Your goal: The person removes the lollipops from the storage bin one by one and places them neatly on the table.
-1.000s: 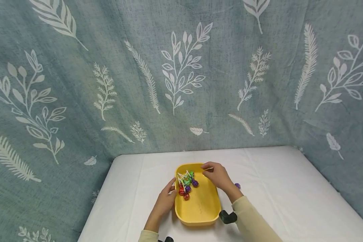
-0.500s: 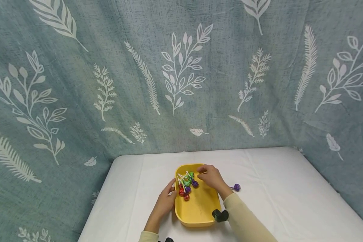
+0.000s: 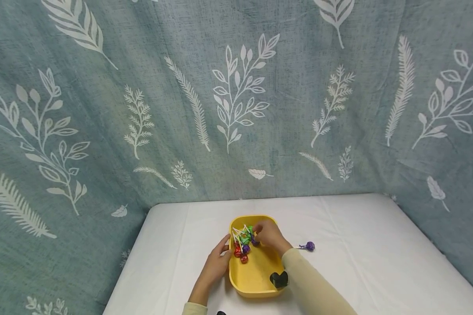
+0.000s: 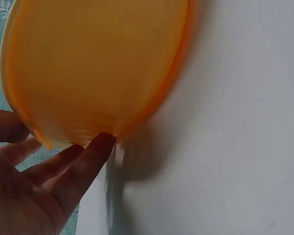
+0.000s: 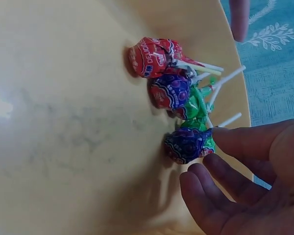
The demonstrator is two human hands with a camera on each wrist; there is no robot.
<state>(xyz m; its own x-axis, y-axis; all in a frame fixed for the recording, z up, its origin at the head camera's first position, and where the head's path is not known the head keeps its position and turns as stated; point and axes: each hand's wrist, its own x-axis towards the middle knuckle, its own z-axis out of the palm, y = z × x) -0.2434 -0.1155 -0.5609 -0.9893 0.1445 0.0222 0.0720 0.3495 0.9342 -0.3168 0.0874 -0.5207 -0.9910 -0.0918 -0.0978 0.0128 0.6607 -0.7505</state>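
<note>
A yellow tray (image 3: 256,280) lies on the white table (image 3: 173,245). Several wrapped lollipops (image 3: 243,243), red, purple and green, are heaped in its far left corner. My left hand (image 3: 217,262) rests with straight fingers (image 4: 83,166) against the outer wall of the tray (image 4: 98,63). Over the heap reaches my right hand (image 3: 268,234). In the right wrist view that right hand (image 5: 245,181) has loose, spread fingers, and one fingertip (image 5: 225,137) touches a purple lollipop (image 5: 183,145) beside a red lollipop (image 5: 149,56).
One purple lollipop (image 3: 309,246) lies alone on the table right of the tray. A black wrist camera (image 3: 279,279) sits on my right sleeve above the tray. A grey-blue curtain (image 3: 236,109) with a leaf print closes off the back and both sides.
My right hand has moved left from the tray's far rim down onto the lollipop heap. The stick it pinched no longer shows. The lone purple lollipop is now uncovered.
</note>
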